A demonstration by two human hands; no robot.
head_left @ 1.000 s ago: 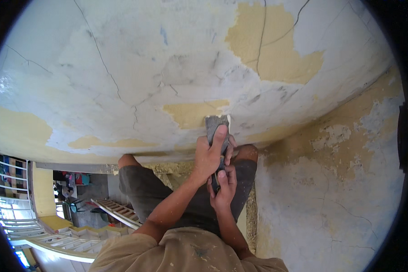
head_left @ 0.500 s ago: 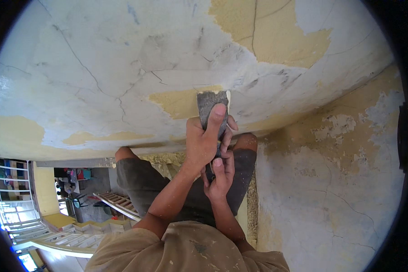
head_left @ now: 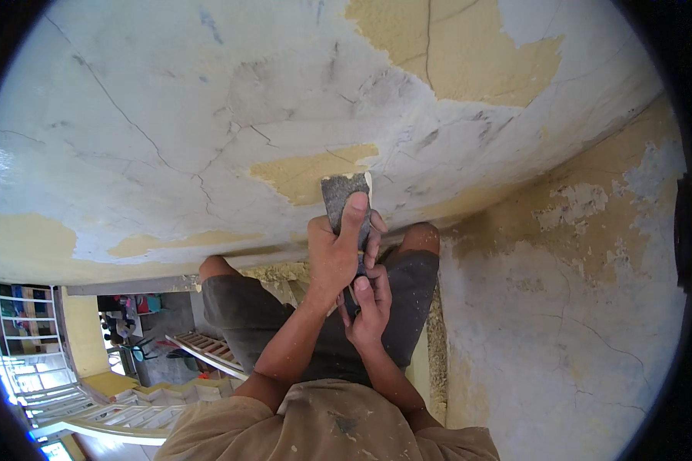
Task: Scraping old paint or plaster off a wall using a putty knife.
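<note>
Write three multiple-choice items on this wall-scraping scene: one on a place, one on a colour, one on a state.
1. Where is the scraper blade?
A. Against the wall, at a yellow patch
B. On the person's knee
C. Hanging free of the wall

2. What colour shows where the whitish coat is gone?
A. Blue
B. Yellow
C. Red

3. How is the scraper held?
A. Left hand only
B. Lying loose
C. Both hands

Key: 1 A, the blade meets the wall at the patch edge; 2 B, bare patches are yellow; 3 C, the left hand grips up on the blade, the right hand the handle.
</note>
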